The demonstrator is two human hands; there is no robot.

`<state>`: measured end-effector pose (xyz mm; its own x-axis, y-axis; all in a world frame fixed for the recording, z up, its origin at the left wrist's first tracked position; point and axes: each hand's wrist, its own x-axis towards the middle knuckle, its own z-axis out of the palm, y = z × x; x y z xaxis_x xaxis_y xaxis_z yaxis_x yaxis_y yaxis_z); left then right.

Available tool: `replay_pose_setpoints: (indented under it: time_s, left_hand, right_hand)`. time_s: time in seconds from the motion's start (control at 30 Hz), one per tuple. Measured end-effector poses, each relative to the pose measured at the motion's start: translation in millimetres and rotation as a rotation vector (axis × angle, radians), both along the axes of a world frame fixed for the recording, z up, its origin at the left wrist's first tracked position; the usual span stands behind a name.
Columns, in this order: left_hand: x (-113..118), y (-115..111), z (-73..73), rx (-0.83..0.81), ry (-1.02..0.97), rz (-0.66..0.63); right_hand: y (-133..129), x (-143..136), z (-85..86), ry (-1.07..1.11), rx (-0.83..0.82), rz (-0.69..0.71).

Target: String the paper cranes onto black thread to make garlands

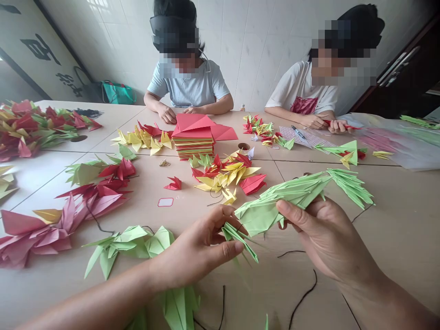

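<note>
My right hand (pixel 316 224) is closed on a bundle of light green folded paper cranes (pixel 275 201), thumb on top, the bundle held above the table. At the bundle's left end, my left hand (pixel 206 247) pinches the narrow green folded tips (pixel 240 240) between thumb and fingers. Another fan of green folded paper (pixel 352 187) lies just beyond my right hand. More green cranes (pixel 132 243) rest behind my left forearm, and a green piece (pixel 180 307) lies below it. Black threads (pixel 304 298) are scattered on the table under my hands.
A stack of red, yellow and green paper (pixel 193 142) stands at mid-table. Red and yellow cranes (pixel 227 174) lie before it; pink cranes (pixel 37 233) and a mixed heap (pixel 34 126) are at left. Two people (pixel 187 82) sit opposite. A plastic sheet (pixel 405 142) covers the right side.
</note>
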<state>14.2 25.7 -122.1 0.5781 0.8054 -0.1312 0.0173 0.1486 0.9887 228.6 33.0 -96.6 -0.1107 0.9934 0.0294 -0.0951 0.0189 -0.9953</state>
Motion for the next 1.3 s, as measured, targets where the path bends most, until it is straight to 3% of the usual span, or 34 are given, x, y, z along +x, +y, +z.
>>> replay_pose_setpoints:
  time_s: [0.47, 0.8, 1.03, 1.3]
  left_hand:
    - [3, 6, 4.6, -0.418, -0.280, 0.112]
    - [2, 6, 4.5, -0.464, -0.357, 0.157]
    - [0, 9, 5.0, -0.509, -0.344, 0.192]
    - [0, 10, 4.9, -0.564, -0.417, 0.169]
  right_hand:
    - [-2, 3, -2.5, -0.169, 0.177, -0.119]
    - [-4, 0, 2.0, -0.200, 0.170, -0.114]
    - [-7, -3, 9.1, -0.364, 0.171, -0.080]
    - [-8, -4, 7.4, -0.401, 0.135, -0.036]
